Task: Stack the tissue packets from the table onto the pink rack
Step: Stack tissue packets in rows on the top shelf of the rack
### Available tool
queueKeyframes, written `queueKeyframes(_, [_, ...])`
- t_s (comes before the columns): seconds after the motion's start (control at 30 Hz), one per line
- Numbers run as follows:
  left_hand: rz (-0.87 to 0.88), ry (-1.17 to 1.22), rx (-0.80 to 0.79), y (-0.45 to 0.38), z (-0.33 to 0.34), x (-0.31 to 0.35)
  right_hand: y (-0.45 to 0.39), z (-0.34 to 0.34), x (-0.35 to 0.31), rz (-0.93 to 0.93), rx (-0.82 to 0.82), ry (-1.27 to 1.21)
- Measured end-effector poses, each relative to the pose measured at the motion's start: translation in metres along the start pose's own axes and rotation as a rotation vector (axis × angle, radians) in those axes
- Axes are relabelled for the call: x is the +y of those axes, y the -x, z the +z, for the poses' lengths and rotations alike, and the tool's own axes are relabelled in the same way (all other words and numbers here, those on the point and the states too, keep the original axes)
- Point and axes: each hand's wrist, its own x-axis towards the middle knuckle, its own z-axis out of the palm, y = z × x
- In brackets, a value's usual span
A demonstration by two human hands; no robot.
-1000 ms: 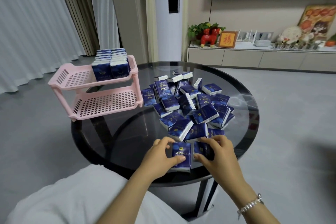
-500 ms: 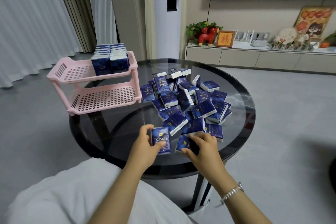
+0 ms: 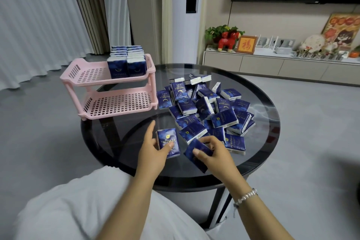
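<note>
**Two tissue packets in the hands, above the near part of the desk**

The left hand (image 3: 153,152) holds one blue tissue packet (image 3: 168,142) with its thumb across the front face and the fingers behind it. This packet stands almost upright, its long axis running up and down, and the gold word "TWINKLE" reads along that axis. The grip of the left hand is closed on it.

The right hand (image 3: 212,154) pinches a second packet (image 3: 195,154), which is tilted; its long axis goes from upper left to lower right. The print on it cannot be read.

Just behind both hands lies the loose pile of packets (image 3: 206,111) on the round dark glass desk (image 3: 120,138), pointing in many directions; several show "TWINKLE" too.

The pink rack (image 3: 116,91) stands at the far left edge of the desk. Its upper shelf carries two rows of packets (image 3: 126,62) standing upright at the right end, the front one labelled "TWINKLE". The lower shelf holds none.
</note>
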Motion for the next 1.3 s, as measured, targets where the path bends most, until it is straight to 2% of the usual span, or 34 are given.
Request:
queueKeyframes(0.17, [0.044, 0.071, -0.014, 0.001, 0.003, 0.004, -0.006, 0.012, -0.007, 0.089, 0.048, -0.550])
queueKeyframes(0.23, [0.022, 0.129, -0.032, -0.001, 0.004, 0.005, -0.010, 0.018, -0.009, 0.102, 0.063, -0.653])
queueKeyframes(0.43, [0.051, 0.164, 0.040, -0.004, 0.005, 0.009, -0.020, 0.030, -0.013, 0.102, 0.123, -0.710])
queueKeyframes(0.7, [0.011, 0.293, -0.095, -0.006, 0.013, 0.014, -0.028, 0.048, -0.023, 0.031, 0.075, -0.611])
queueKeyframes(0.9, [0.023, 0.335, -0.047, -0.012, 0.012, 0.009, -0.033, 0.040, -0.030, 0.046, 0.004, -0.562])
queueKeyframes(0.97, [0.027, 0.337, 0.019, -0.015, 0.010, 0.008, -0.043, 0.024, -0.033, -0.028, 0.107, -0.364])
queueKeyframes(1.07, [0.016, 0.357, 0.071, -0.019, 0.007, 0.008, -0.062, -0.001, -0.033, -0.085, 0.207, 0.183])
queueKeyframes(1.23, [-0.021, 0.391, 0.098, -0.024, 0.007, 0.005, -0.073, -0.017, -0.039, -0.003, -0.070, 0.669])
queueKeyframes(1.3, [-0.027, 0.397, 0.110, -0.025, 0.007, 0.003, -0.076, -0.014, -0.039, 0.015, -0.162, 0.730])
